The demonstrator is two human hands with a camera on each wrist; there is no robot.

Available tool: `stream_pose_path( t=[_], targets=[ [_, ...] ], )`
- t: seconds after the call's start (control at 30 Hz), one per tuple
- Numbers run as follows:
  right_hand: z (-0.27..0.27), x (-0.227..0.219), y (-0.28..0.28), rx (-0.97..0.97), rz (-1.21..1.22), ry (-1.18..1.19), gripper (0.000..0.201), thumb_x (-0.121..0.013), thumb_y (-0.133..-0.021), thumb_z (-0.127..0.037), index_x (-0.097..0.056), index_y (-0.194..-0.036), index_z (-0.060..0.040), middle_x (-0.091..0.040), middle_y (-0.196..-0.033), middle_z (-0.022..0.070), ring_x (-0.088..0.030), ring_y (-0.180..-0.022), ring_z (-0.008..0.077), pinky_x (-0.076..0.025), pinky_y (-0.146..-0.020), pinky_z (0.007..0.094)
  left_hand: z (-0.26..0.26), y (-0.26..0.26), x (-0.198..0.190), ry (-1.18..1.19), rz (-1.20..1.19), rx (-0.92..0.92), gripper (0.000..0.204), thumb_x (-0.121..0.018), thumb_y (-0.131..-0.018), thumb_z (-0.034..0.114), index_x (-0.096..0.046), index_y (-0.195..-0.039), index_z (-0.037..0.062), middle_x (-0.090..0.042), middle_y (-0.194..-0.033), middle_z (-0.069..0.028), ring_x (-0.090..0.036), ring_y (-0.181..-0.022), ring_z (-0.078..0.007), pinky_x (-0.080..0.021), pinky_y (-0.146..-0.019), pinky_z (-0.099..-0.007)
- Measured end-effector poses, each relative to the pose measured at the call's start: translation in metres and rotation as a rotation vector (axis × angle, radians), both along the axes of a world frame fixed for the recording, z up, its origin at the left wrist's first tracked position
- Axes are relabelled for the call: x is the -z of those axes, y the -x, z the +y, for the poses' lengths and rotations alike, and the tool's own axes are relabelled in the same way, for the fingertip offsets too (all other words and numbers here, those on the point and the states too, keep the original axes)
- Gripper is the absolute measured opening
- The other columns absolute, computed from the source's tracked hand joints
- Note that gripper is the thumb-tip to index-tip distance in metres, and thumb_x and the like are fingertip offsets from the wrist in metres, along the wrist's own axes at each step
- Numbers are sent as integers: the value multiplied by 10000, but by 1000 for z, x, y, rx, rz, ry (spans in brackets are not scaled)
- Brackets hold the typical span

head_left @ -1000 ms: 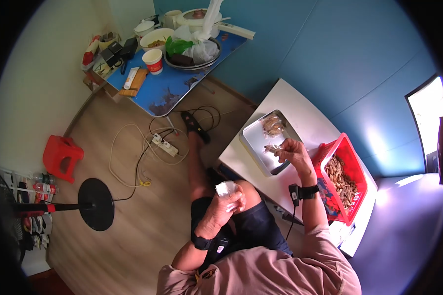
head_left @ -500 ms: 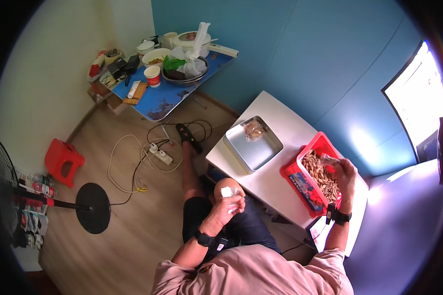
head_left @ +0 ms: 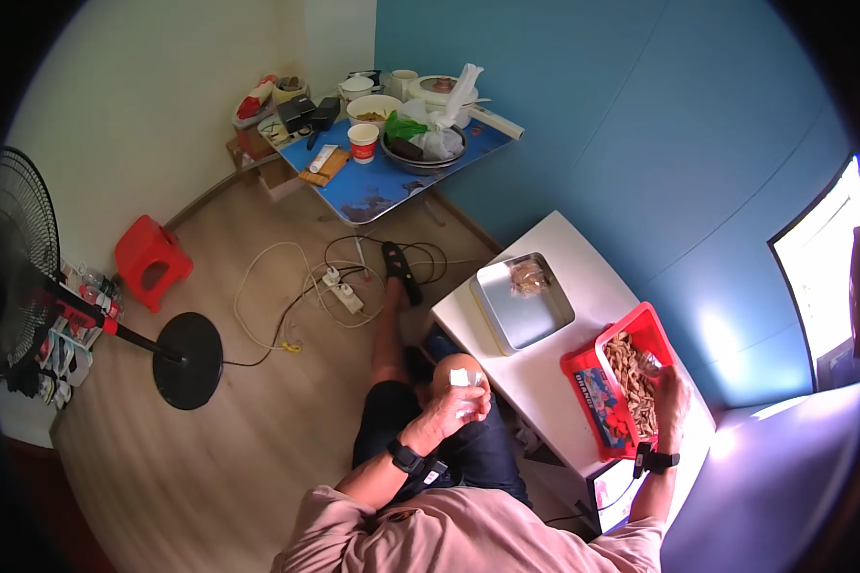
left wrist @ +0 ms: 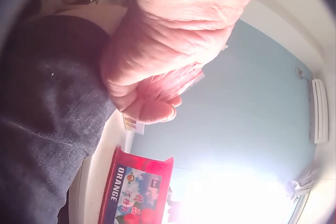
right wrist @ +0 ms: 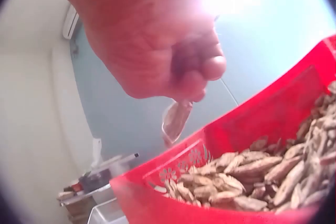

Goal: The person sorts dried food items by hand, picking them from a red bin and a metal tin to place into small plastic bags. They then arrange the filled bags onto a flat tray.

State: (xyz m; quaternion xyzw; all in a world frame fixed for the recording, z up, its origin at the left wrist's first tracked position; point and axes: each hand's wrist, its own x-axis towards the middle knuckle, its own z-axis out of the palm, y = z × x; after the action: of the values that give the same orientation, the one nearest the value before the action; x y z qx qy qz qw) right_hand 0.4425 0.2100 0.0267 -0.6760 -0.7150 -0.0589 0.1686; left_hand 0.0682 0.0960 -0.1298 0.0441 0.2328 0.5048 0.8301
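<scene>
The left hand (head_left: 446, 413) is above the knee, its fingers curled round a wad of clear plastic bags (head_left: 464, 379). In the left wrist view the left hand (left wrist: 173, 45) covers most of that plastic. Over the red basket (head_left: 652, 328), the right hand (head_left: 672, 401) pinches a small clear packet (head_left: 649, 363). From the right wrist view, the packet (right wrist: 177, 120) hangs below the curled fingers of the right hand (right wrist: 152, 50), with brown pieces inside. Brown dried pieces (right wrist: 283, 171) fill much of the basket. A metal tray (head_left: 527, 320) holds filled packets (head_left: 528, 278) at its far end.
Basket and tray stand on a white table (head_left: 545, 382). Beyond is a blue table (head_left: 368, 196) with a paper cup (head_left: 363, 143), bowls and bags. A power strip (head_left: 342, 291) with cables lies on the floor, near a red stool (head_left: 153, 260) and a fan (head_left: 19, 272).
The right hand has moved from over the tray to the red basket, a small packet in its fingers. The left hand keeps its hold on the plastic bags. The head view has shifted.
</scene>
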Motion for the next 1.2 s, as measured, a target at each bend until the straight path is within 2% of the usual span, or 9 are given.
stream_pose_path(
  t=[0.07,0.13,0.3,0.4,0.47,0.6,0.77,0.9,1.2],
  targets=[
    [7,5,-3,-111,-340,370,97,-587,-848,-104,-624,-881,-21,-647,-775,187,-629,-747,388,-476,-653,462,0,0,4,-45,-86,12,100,-623,-830,123,-600,-895,50,-597,-741,-46,-581,-693,-183,-467,-586,-281],
    [6,9,-2,-178,-82,6,83,-596,-845,-106,-627,-827,-31,-627,-725,187,-628,-731,376,-473,-647,461,1,3,1,-45,-77,12,100,-625,-832,124,-602,-899,53,-600,-747,-48,-579,-695,-184,-464,-592,-281],
    [1,-16,16,-128,-66,266,104,-580,-868,-127,-625,-886,-35,-644,-805,200,-629,-784,379,-468,-679,468,0,5,5,-35,-114,31,102,-631,-836,130,-609,-904,58,-604,-762,-54,-578,-699,-189,-454,-599,-287],
    [6,0,9,-24,-19,-62,109,-585,-863,-151,-643,-874,-58,-651,-790,181,-634,-794,378,-474,-683,472,-3,6,4,-21,-87,26,115,-634,-830,132,-616,-915,57,-605,-764,-55,-576,-705,-191,-451,-610,-289],
    [8,-5,4,-95,-230,277,114,-568,-876,-149,-629,-898,-55,-649,-805,187,-629,-796,386,-468,-677,479,-2,6,8,-26,-128,30,128,-635,-825,129,-618,-929,57,-604,-762,-53,-574,-714,-189,-450,-611,-292],
    [-2,-21,26,-50,-13,-83,118,-546,-877,-127,-623,-883,-39,-638,-782,197,-621,-773,394,-468,-671,477,-2,6,4,-24,-77,19,126,-616,-841,143,-586,-923,52,-602,-740,-57,-603,-677,-189,-474,-578,-294],
    [9,-3,-3,-158,-181,13,87,-562,-883,-108,-590,-874,-26,-640,-763,161,-625,-687,330,-460,-608,425,0,10,2,-8,-175,77,124,-628,-842,116,-604,-946,54,-582,-757,-48,-560,-707,-187,-456,-604,-282],
    [-4,-26,40,-195,976,194,75,-560,-917,-96,-588,-881,-36,-568,-778,-22,-530,-660,75,-454,-598,238,1,16,-4,65,-160,136,118,-601,-878,135,-586,-960,52,-540,-689,-33,-559,-653,-186,-461,-552,-277],
    [-37,-23,193,-712,971,965,103,-564,-882,-29,-638,-946,4,-612,-727,34,-582,-605,97,-455,-539,252,-7,22,-34,-97,-266,329,513,-598,-874,542,-588,-1023,52,-556,-747,-39,-532,-641,-173,-388,-534,-265]
  ],
)
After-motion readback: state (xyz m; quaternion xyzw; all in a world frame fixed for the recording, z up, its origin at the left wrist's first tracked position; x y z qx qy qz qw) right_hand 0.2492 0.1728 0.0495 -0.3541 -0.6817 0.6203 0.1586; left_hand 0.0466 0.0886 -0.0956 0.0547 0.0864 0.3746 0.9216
